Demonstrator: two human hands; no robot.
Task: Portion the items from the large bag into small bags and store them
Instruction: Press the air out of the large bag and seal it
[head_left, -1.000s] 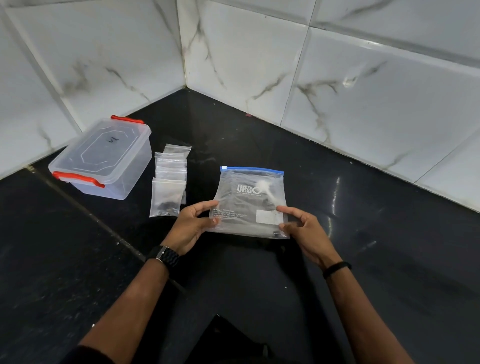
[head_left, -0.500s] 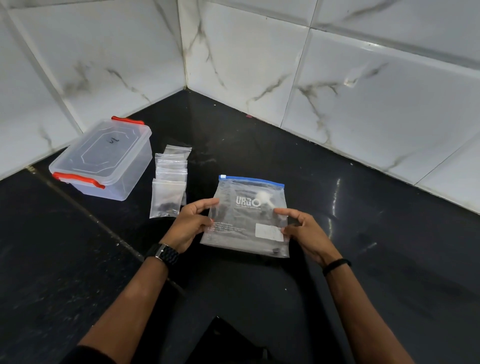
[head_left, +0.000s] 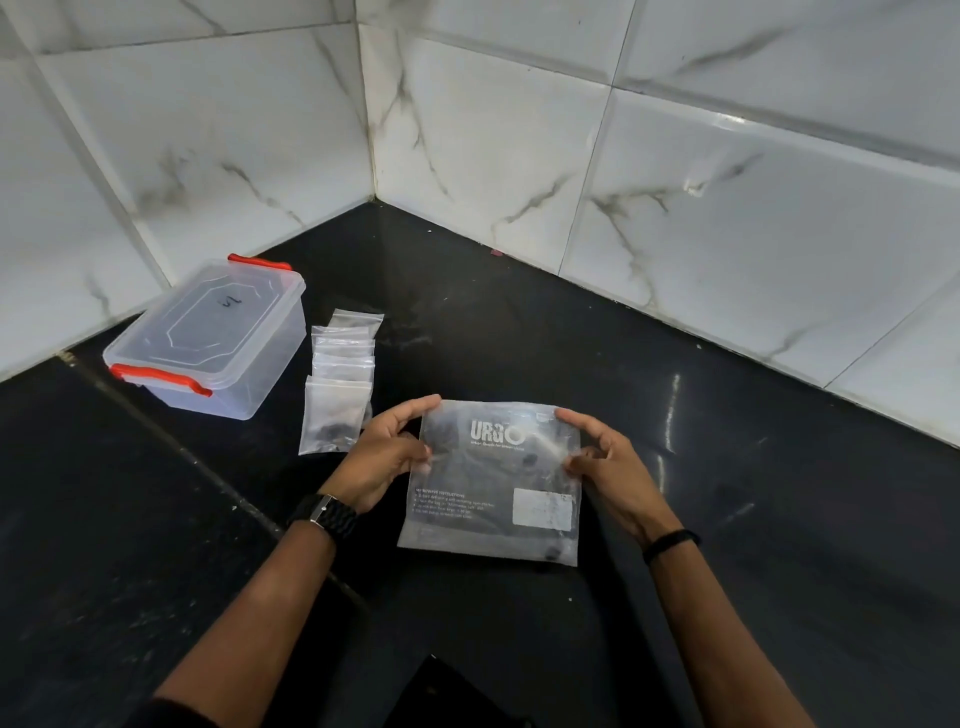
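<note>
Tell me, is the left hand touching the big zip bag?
Touching: the head view shows the left hand pinching the large URGO zip bag's upper left edge.

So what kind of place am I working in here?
Probably a home kitchen corner: a glossy black counter meeting marble-look wall tiles, with a lidded plastic storage box on it.

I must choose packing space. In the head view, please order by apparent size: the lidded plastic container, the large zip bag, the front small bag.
1. Plastic container and large zip bag: look alike, bag nearer, so unsure.
2. Front small bag: clearly smallest.
</note>
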